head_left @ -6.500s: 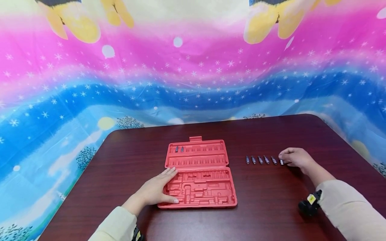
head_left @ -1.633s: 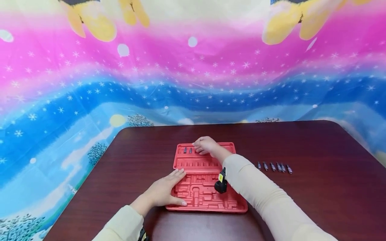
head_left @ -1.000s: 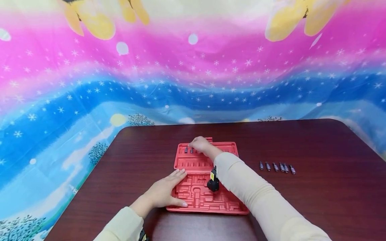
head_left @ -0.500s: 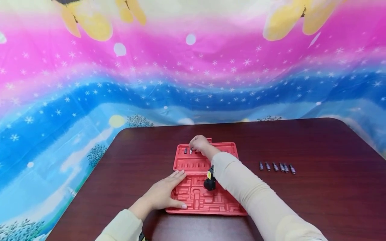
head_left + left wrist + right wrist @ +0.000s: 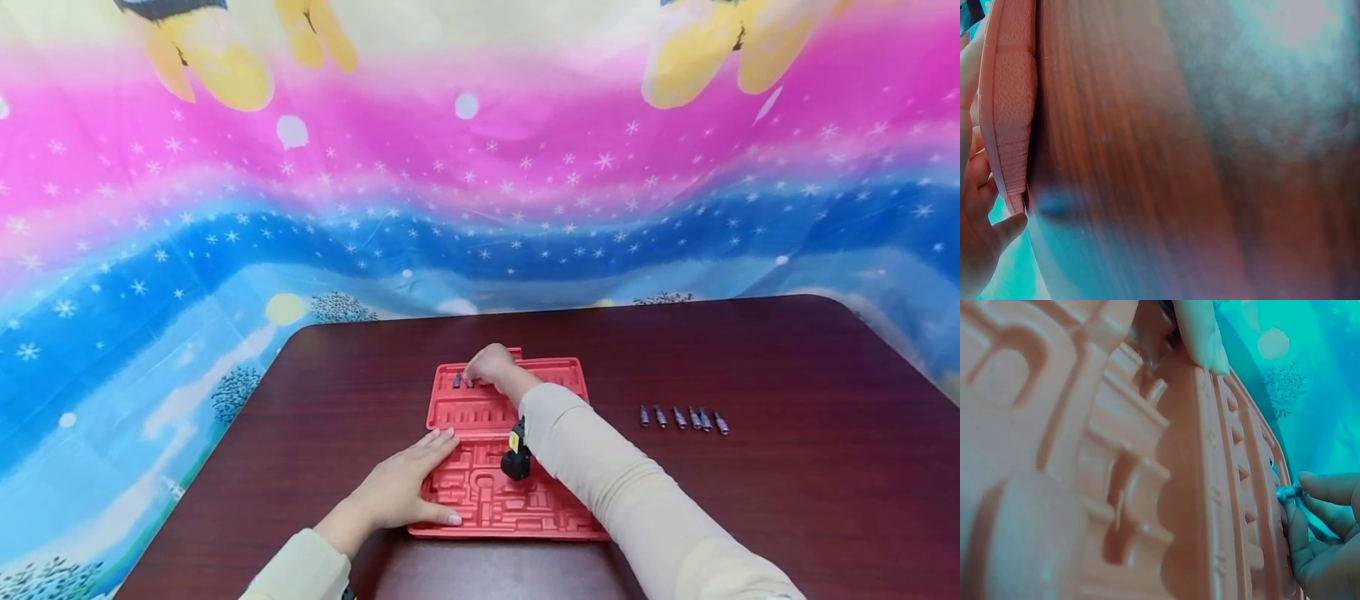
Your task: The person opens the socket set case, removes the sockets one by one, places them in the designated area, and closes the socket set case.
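Moved: the right hand [image 5: 491,365] has slid a little left along the top row of the red case [image 5: 551,379].
Bit [image 5: 1286,492]: small, shiny, pinched in its fingers.
Left hand [image 5: 405,487]: flat on the case, fingers straight.
Table [image 5: 787,375]: five bits [image 5: 681,417] lined up.

**Right hand crosses from the loose row to the case's far slots**

The right hand [image 5: 491,365] no longer rests by the bits on the table [image 5: 681,417]; it now reaches over the red case [image 5: 555,379], fingertips [image 5: 1294,520] pinching a bit [image 5: 1286,492] at the far row, beside the seated bits [image 5: 457,381]. The loose row counts five, not six
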`<control>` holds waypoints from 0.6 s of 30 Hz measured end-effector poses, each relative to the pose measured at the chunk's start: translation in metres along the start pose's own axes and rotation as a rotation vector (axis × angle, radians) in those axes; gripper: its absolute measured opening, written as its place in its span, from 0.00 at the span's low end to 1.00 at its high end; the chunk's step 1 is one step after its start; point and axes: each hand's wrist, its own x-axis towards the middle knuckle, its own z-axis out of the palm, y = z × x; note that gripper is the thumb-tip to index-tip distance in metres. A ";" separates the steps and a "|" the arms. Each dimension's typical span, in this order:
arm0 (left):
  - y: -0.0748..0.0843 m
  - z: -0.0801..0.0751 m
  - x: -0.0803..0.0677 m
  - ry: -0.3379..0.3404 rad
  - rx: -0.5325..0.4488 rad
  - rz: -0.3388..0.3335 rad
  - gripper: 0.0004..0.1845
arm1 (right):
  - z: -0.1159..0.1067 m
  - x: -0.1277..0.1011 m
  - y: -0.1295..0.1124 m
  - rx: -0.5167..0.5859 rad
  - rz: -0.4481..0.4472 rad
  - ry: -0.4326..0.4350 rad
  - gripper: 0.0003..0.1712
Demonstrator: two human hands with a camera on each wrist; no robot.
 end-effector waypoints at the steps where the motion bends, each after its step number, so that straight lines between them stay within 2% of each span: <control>1: 0.000 0.000 -0.001 0.002 0.001 0.001 0.53 | 0.000 0.000 0.000 0.006 -0.009 -0.016 0.03; 5: 0.000 -0.001 -0.002 0.004 0.005 -0.004 0.53 | -0.001 -0.003 0.003 0.044 -0.045 -0.059 0.03; 13: -0.001 0.001 -0.001 0.019 0.006 0.015 0.53 | -0.004 -0.005 0.004 0.175 -0.050 0.030 0.05; 18: -0.002 0.002 0.001 0.020 0.015 0.021 0.53 | -0.010 -0.007 0.006 0.253 -0.041 0.043 0.06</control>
